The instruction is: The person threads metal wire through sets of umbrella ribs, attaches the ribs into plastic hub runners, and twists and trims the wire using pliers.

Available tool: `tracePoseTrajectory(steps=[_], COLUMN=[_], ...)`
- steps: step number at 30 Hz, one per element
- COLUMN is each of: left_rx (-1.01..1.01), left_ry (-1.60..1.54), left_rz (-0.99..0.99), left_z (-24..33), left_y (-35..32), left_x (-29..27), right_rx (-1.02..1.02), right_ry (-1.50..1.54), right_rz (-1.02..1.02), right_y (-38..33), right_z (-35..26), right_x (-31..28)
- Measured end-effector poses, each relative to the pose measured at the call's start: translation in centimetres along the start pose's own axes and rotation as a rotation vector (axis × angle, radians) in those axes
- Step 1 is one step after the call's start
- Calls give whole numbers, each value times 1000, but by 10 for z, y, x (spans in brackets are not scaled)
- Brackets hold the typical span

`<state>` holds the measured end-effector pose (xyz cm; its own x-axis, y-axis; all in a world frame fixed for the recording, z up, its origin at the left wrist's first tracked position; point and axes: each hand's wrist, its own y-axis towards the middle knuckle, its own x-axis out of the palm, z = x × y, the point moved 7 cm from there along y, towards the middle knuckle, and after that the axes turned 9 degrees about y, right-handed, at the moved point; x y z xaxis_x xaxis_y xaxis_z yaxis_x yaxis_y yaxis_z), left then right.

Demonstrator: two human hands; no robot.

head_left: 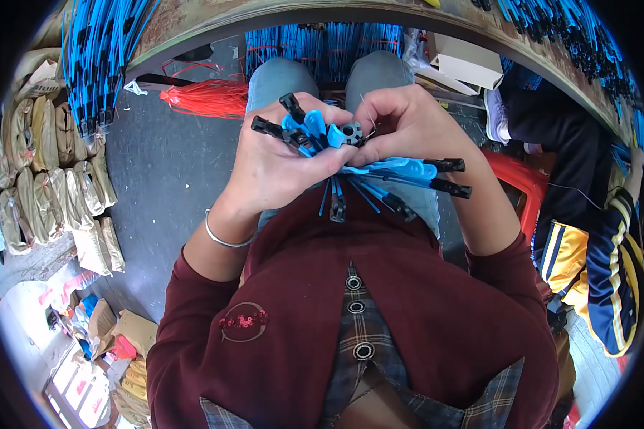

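Note:
Above my lap, my left hand (272,164) is closed around a cluster of blue umbrella ribs (401,169) with black end pieces. The ribs fan out to both sides and below the hand. In the middle of the cluster sits a small black notched hub (351,134), round and facing up. My right hand (408,125) is pinched at the hub's right side, on a thin metal wire (371,120) that loops up from the fingers. The wire's far end is hidden by the fingers and the hub.
A worn table edge (193,30) curves across the top, with bundles of blue rods (101,61) at its left. Red plastic strands (206,99) lie on the dark floor. Wrapped packages (54,143) are stacked at left. Right are a cardboard box (467,61), a red stool (519,182) and another person's sleeve (615,264).

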<state>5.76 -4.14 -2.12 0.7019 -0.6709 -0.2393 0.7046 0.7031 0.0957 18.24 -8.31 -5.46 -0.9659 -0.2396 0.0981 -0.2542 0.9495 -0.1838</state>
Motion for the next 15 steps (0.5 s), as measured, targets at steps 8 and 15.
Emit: tracePoseTrajectory(steps=[8,15], left_rx=[249,22], left_ry=[61,-84], left_rz=[-227,-357], left_z=[1,-7], left_y=[7,10], left_x=[-1,-1], right_rx=[102,-96], right_ry=[96,-228], right_rz=[-83,-344], right_y=[10,27], right_z=[13,-12], right_x=[4,21])
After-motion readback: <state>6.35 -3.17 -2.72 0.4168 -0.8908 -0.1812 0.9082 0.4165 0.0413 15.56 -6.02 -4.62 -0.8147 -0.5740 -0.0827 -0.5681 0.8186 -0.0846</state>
